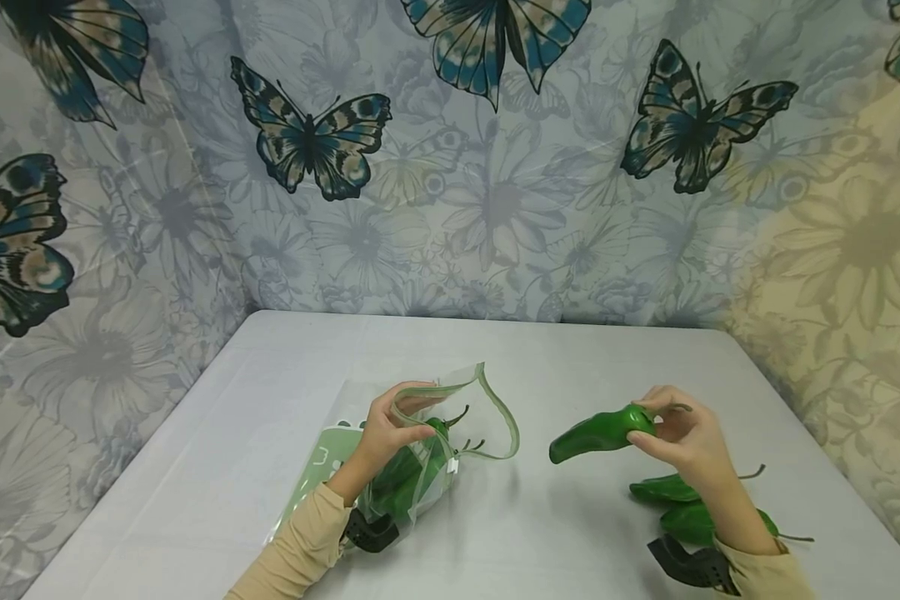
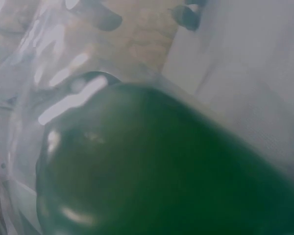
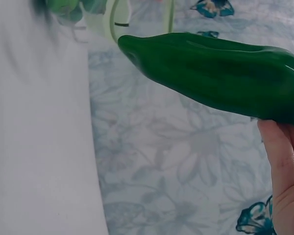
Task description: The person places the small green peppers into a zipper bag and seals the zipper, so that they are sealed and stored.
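My right hand (image 1: 678, 433) pinches a long green pepper (image 1: 598, 435) at its stem end, with the tip pointing left above the table. That pepper (image 3: 210, 73) crosses the right wrist view. My left hand (image 1: 392, 429) holds a clear zip bag (image 1: 498, 408) near its green-edged mouth, which gapes toward the right. Inside the bag lie green peppers (image 1: 397, 479) with their stems toward the opening; how many is unclear. Through the plastic, one pepper (image 2: 152, 161) fills much of the left wrist view. Two more green peppers (image 1: 663, 489) rest on the table below my right hand, partly hidden by the forearm.
A white-covered table (image 1: 540, 358) carries everything. Under the bag's left side shows a green printed panel (image 1: 322, 467). Butterfly-patterned fabric (image 1: 495, 208) hangs behind and at both sides of the table. A black strap (image 1: 692, 562) is on my right wrist.
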Available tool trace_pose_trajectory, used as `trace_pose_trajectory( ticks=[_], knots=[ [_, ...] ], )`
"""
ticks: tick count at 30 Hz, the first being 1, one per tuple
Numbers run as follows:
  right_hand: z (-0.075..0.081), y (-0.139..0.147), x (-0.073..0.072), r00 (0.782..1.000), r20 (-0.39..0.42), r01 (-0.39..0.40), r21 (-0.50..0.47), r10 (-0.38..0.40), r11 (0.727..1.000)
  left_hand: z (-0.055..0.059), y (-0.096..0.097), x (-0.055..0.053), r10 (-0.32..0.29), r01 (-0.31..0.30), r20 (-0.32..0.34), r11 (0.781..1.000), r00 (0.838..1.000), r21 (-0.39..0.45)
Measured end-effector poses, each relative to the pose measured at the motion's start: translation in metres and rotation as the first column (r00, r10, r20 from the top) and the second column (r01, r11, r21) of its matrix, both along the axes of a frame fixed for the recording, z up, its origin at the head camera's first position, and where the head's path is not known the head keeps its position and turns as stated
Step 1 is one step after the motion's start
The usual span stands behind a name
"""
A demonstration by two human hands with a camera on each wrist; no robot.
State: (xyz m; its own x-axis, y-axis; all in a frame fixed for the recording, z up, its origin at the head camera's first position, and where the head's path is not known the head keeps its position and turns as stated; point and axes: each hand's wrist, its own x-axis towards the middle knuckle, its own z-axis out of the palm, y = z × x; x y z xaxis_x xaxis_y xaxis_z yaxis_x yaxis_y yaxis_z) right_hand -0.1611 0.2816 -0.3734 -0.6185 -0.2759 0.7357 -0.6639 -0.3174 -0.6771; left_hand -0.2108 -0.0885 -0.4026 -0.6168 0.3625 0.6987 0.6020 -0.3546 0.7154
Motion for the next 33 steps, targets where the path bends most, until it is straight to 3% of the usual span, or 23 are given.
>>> trace_pose_trajectory(
  ticks=[5, 8, 12, 15, 33],
  knots=[
    [-0.030, 0.017, -0.020, 0.999, 0.002, -0.045, -0.025, 0.045, 0.999, 0.001, 0.000, 0.001, 0.006, -0.006, 0.000, 1.000, 1.000, -0.003],
    [-0.020, 0.006, -0.016, 0.999, 0.011, -0.035, -0.031, 0.035, 0.999, 0.002, 0.000, 0.001, 0.007, -0.007, 0.009, 1.000, 1.000, -0.006],
    [0.014, -0.025, 0.000, 0.999, 0.001, -0.043, -0.065, 0.043, 0.997, 0.002, 0.000, 0.001, 0.007, -0.007, 0.010, 1.000, 1.000, -0.004],
    [0.025, -0.037, 0.004, 0.999, -0.014, -0.045, -0.082, 0.044, 0.996, 0.001, 0.000, 0.001, 0.003, -0.003, 0.008, 1.000, 1.000, 0.001],
    [0.025, -0.058, -0.004, 1.000, 0.027, -0.009, -0.122, 0.013, 0.992, 0.000, 0.000, 0.000, -0.009, 0.009, -0.001, 1.000, 1.000, 0.004]
  ],
)
